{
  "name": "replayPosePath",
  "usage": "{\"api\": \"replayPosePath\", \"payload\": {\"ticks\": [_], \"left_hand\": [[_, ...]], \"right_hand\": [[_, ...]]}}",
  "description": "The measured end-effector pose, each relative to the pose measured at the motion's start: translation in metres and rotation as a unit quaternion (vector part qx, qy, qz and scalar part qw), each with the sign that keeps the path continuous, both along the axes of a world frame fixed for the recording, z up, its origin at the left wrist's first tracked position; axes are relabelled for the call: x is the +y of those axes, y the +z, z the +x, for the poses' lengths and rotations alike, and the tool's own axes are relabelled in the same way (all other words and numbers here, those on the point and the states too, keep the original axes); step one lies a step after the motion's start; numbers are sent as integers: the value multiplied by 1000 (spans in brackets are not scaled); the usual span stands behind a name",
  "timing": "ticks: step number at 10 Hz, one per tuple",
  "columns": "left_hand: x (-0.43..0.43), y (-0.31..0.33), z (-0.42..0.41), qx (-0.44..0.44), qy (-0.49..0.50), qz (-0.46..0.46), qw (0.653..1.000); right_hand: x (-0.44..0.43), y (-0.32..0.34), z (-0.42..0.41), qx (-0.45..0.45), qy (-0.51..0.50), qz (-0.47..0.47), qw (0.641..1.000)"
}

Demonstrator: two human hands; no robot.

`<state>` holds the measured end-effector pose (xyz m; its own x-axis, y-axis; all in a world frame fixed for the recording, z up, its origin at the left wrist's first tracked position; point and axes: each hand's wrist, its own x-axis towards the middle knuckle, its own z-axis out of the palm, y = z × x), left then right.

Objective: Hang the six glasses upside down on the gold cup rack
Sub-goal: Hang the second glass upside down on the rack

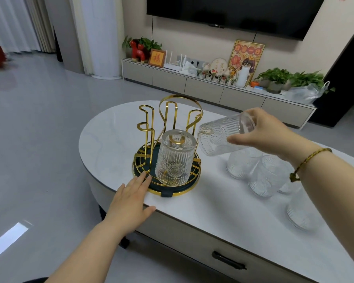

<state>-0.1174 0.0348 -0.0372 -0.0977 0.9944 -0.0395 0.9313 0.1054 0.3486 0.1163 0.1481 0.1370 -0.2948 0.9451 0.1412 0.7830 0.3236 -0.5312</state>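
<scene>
The gold cup rack (149,127) stands on a round dark tray with a gold rim on the white oval table (110,139). One ribbed clear glass (175,158) hangs upside down on the rack's near prong. My right hand (262,131) holds a second ribbed glass (223,135) tilted on its side, mouth toward the rack, just right of the hung glass. My left hand (131,199) lies flat with fingers apart, its fingertips touching the tray's front left rim. Several more glasses (264,176) stand on the table under my right forearm.
Another glass (300,211) stands near the table's front right edge. The table has a drawer with a dark handle (229,260) below. A TV console (213,88) with plants and ornaments lines the far wall. Grey floor lies to the left.
</scene>
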Motion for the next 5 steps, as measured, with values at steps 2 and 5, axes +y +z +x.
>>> {"api": "replayPosePath", "payload": {"ticks": [2,5], "left_hand": [[0,-2,-2,1,-2,-4,1000],[1,-6,-5,-6,-5,-5,1000]], "right_hand": [[13,-6,-31,-36,33,5,999],[24,-27,-55,-113,56,5,992]]}}
